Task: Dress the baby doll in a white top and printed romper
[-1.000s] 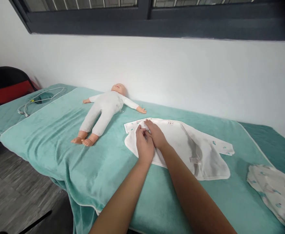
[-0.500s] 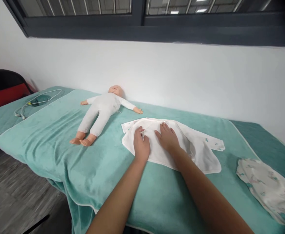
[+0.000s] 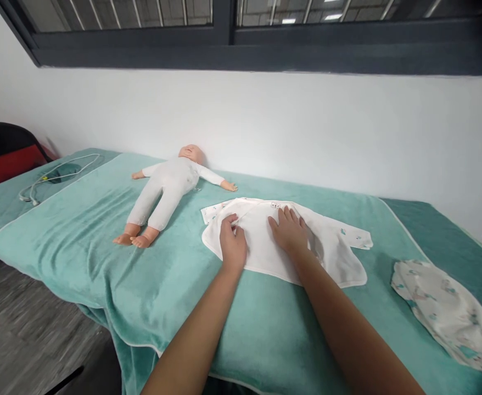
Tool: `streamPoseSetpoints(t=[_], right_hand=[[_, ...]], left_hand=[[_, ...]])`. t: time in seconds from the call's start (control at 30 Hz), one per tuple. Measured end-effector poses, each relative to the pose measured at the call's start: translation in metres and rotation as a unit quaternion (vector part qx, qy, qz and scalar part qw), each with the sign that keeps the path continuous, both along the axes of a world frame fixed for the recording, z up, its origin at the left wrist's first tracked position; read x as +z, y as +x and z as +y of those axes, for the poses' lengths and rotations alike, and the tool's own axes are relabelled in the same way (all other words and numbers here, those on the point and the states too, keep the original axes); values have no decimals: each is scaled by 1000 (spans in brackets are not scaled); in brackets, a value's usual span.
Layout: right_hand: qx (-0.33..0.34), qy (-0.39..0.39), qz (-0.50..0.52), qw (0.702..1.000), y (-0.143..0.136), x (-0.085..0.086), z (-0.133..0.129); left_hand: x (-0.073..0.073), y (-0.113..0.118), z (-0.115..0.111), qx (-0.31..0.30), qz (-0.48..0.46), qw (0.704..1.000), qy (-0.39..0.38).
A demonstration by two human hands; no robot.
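Note:
A white baby shirt is spread on the teal blanket, its sleeves showing a small print. My left hand rests on the left part of the shirt, fingers slightly bent and thumb apart, with no cloth visibly gripped. Flat on the shirt's middle lies my right hand, fingers extended, just right of a small printed mark near the neckline. Farther left, a baby doll in a white suit lies on its back, arms out and feet bare. The cloth under both palms is hidden.
A folded printed cloth lies at the right. The teal blanket hangs over the near edge. A white cord is at the far left, near a black and red chair. A white wall closes off the back.
My right hand has slid a little to the right across the shirt, uncovering the small mark near the neckline. My left hand stays at about the same place on it. The view has shifted slightly.

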State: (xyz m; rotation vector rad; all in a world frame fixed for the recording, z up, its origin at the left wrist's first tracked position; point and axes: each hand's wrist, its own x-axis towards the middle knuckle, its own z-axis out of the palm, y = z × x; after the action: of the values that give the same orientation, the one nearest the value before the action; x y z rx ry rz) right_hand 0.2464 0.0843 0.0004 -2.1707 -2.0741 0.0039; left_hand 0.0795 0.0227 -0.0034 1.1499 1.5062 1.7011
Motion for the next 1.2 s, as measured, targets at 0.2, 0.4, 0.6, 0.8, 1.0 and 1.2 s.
streamPoseSetpoints(t=[0.2,0.4,0.6,0.8,1.0,1.2], right_hand=[[-6,13,2,1000,2,-4,1],[-5,11,3,1000,2,-4,0],[-2,15,6,1000,2,-2,-1],[-2,21,10,1000,2,-4,-1],[-1,20,10,1000,3,-4,-1],[1,15,15,1000,3,-3,-1]], left_hand=[[0,0,1,-10,22,1000,-15],[-5,0,4,-12,27,999,-18],[1,2,0,-6,49,999,-13],[3,-15,-44,-103,323,941,-12],[-2,-35,-72,-153,486,860,25],[-1,-34,-70,-158,487,859,8]])
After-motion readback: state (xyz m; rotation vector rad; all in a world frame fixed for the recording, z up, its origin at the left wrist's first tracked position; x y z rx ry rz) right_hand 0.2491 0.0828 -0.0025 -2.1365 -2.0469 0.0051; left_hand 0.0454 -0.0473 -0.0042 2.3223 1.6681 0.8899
